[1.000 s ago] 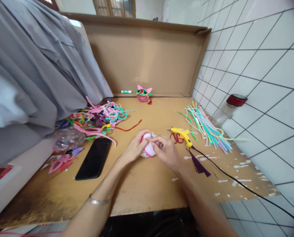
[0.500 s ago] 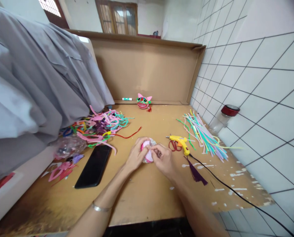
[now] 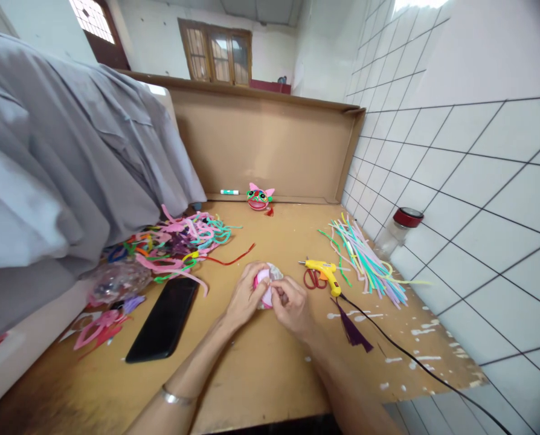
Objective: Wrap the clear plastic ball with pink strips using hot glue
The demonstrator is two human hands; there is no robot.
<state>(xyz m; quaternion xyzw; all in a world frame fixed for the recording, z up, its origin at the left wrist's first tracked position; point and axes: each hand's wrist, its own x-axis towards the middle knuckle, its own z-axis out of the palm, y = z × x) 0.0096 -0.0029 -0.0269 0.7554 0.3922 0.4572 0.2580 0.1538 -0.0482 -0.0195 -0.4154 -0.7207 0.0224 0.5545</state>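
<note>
Near the middle of the wooden table, my left hand (image 3: pixel 246 294) is closed around the left side of a small pink and white rounded piece (image 3: pixel 265 292), its thumb lying across the front. My right hand (image 3: pixel 292 304) is closed at the piece's right edge, with thumb and forefinger pinched together against it. Whatever tiny bit lies between those fingertips is too small to make out. Clear, shiny material shows around the rim of the piece. Just right of my right hand lie a yellow glue gun (image 3: pixel 323 273) and red-handled scissors (image 3: pixel 314 279).
A black phone (image 3: pixel 163 320) and tangled pipe cleaners (image 3: pixel 192 232) lie on the left. Straight pipe cleaners (image 3: pixel 369 260) and a red-lidded jar (image 3: pixel 399 229) are by the tiled wall. A purple tassel (image 3: pixel 354 329) lies near the gun's cord (image 3: pixel 401 344). A decorated face ornament (image 3: pixel 258 198) sits at the back.
The camera view has tilted up a little, so the table things appear lower and slightly left. Both hands keep their hold on the pink and white piece, with only slight finger movement.
</note>
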